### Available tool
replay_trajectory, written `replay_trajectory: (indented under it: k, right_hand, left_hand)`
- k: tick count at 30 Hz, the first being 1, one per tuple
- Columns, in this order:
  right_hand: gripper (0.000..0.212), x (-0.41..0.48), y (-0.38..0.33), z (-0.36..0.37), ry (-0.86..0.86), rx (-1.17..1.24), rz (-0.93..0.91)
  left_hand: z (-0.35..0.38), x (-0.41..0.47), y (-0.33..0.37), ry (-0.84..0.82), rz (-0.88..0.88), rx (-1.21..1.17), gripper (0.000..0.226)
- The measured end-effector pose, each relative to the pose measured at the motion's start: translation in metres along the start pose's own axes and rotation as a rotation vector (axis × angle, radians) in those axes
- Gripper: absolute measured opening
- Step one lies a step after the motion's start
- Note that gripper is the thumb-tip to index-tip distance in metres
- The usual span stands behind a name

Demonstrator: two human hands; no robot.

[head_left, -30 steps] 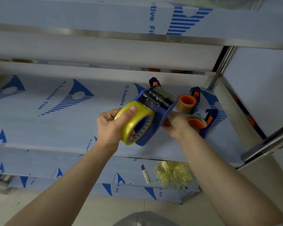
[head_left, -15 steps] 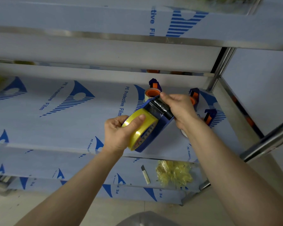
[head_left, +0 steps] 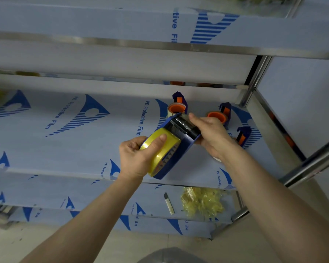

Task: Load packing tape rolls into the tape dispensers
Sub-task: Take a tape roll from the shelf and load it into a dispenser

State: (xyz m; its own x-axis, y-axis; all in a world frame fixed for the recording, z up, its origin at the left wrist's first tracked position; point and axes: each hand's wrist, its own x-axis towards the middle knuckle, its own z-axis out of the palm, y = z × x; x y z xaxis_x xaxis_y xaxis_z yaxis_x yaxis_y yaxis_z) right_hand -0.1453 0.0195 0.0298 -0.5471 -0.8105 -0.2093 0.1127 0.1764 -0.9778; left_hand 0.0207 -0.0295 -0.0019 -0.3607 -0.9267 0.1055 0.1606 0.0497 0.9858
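– Head view: where is the tape roll [head_left: 160, 147]?
– In the blue dispenser [head_left: 180, 156], between the hands: left hand [head_left: 134, 158] curls round it, thumb on top; right hand [head_left: 211, 132] grips the dispenser's far end.

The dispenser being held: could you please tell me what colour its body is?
The dispenser is blue, with a black roller; best seen in the head view.

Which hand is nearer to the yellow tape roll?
Left. The left hand grips the yellow tape roll itself; the right hand holds the blue dispenser at its far end, past the roll.
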Motion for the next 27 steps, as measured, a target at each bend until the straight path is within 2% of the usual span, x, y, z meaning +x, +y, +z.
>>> replay_trajectory:
  k: [2,5,8,15,20,24,27]
  right_hand:
    - [0.020,-0.002,0.000,-0.003,-0.053,0.027,0.013]
    - [0.015,0.001,0.000,-0.006,-0.037,-0.003,0.019]
    - [0.016,0.005,-0.007,-0.015,-0.074,-0.110,0.072]
    - [0.028,0.009,-0.001,-0.005,0.053,-0.297,-0.122]
    - [0.025,0.005,-0.004,-0.011,-0.045,-0.122,-0.024]
    - [0.027,0.007,0.000,-0.011,0.020,-0.219,-0.079]
    - [0.021,0.006,-0.003,-0.013,-0.027,-0.120,-0.022]
  left_hand:
    - [0.000,0.000,-0.001,0.017,0.009,-0.004,0.034]
    - [0.001,0.001,-0.003,0.019,0.006,0.001,0.034]
    - [0.002,-0.002,-0.004,-0.013,-0.004,0.022,0.032]
    - [0.009,-0.005,-0.004,-0.028,-0.016,0.046,0.028]
    - [0.008,-0.003,-0.001,-0.007,0.005,0.043,0.032]
    - [0.011,-0.002,0.000,-0.002,0.028,0.044,0.044]
    - [0.012,-0.003,0.001,-0.010,0.012,0.050,0.033]
